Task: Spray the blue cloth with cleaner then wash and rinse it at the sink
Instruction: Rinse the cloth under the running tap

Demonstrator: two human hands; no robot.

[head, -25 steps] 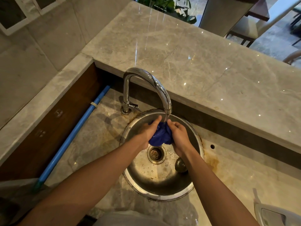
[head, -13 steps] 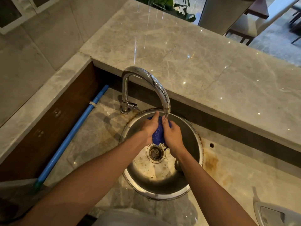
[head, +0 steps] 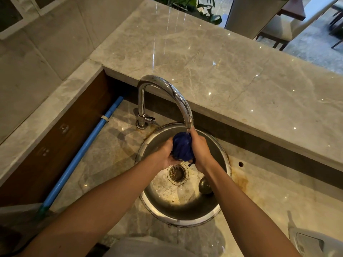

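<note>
The blue cloth (head: 182, 148) is bunched into a wet ball between both palms, right under the spout of the chrome tap (head: 168, 93), where water runs onto it. My left hand (head: 164, 154) presses it from the left and below. My right hand (head: 201, 148) presses it from the right, fingertips up near the spout. Both are held over the round steel sink (head: 185, 208), above its drain (head: 177, 173). Water trickles from the cloth to the drain.
A raised marble counter (head: 213, 62) runs behind the sink. A blue pipe (head: 81, 153) lies along the left wall. A round stopper (head: 205, 185) sits in the basin at right. A white object (head: 315, 242) is at the bottom right corner.
The hands went from holding the cloth apart to squeezing it together, then turned, so the bunched cloth now shows between them under the stream.
</note>
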